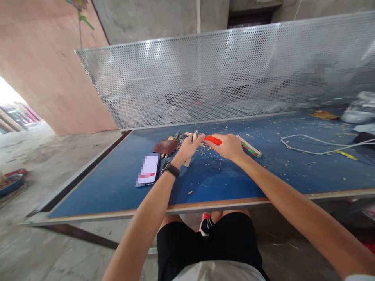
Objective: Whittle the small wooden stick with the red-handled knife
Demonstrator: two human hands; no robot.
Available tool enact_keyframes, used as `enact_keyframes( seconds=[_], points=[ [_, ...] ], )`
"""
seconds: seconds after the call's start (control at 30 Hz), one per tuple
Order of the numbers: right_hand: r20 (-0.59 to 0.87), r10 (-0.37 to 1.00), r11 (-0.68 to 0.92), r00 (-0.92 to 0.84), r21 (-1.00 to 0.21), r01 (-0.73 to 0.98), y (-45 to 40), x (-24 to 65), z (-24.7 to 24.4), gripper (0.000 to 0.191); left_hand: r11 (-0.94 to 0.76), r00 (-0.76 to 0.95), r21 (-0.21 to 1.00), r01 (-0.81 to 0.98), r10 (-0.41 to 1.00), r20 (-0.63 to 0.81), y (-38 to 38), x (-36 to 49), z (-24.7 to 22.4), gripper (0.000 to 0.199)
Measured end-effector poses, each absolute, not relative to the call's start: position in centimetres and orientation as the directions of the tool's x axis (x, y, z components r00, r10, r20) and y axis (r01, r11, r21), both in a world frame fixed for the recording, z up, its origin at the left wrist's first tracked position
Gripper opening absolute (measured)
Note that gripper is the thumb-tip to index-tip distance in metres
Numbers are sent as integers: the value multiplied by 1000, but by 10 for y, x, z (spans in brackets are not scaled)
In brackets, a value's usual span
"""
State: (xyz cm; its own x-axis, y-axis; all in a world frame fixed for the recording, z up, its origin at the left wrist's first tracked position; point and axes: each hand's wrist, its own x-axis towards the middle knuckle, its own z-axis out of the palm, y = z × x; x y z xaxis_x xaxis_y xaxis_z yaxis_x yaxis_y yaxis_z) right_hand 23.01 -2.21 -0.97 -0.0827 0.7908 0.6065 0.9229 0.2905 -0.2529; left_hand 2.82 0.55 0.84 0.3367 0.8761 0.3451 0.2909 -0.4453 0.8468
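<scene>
My left hand, with a dark band on its wrist, is closed around a small pale piece of wood above the blue tabletop. My right hand grips an orange-handled knife that points left at the wood; its blade is mostly hidden between the hands. Wood shavings lie scattered beneath. A light wooden strip shows under my left wrist. Beyond my right hand rests a wooden stick with green and red marks.
Left of my hands are a phone and a dark brown flat piece over thin sticks. A white cable loops on the right near a yellow strip. A perforated metal screen closes off the table's back.
</scene>
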Motion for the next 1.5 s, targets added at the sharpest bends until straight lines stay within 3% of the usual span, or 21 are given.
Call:
enact_keyframes(
  seconds=[0.13,0.4,0.73,0.97,1.13,1.3,1.5],
  points=[
    [592,802,331,-86,-319,888,-21,232,-10,63,-395,322,863,314,900,295,2,28,10,53],
    [464,868,415,-175,-487,768,-14,242,-15,64,-458,361,824,333,869,338,8,26,5,44],
    [447,889,306,-100,-417,856,-16,236,-12,61,-478,317,750,457,875,365,19,25,-7,48],
    [566,823,247,-49,-279,928,-20,224,-16,58,-397,282,822,409,912,300,19,26,-5,50],
    [557,830,232,-12,-326,916,-20,226,-12,60,-387,245,845,370,918,313,20,31,-7,52],
    [470,867,393,-165,-443,806,-15,238,-14,62,-407,284,833,373,905,315,22,28,-8,49],
    [440,866,455,-238,-495,740,-11,242,-18,64,-404,336,836,371,898,285,18,28,-5,45]
  ],
)
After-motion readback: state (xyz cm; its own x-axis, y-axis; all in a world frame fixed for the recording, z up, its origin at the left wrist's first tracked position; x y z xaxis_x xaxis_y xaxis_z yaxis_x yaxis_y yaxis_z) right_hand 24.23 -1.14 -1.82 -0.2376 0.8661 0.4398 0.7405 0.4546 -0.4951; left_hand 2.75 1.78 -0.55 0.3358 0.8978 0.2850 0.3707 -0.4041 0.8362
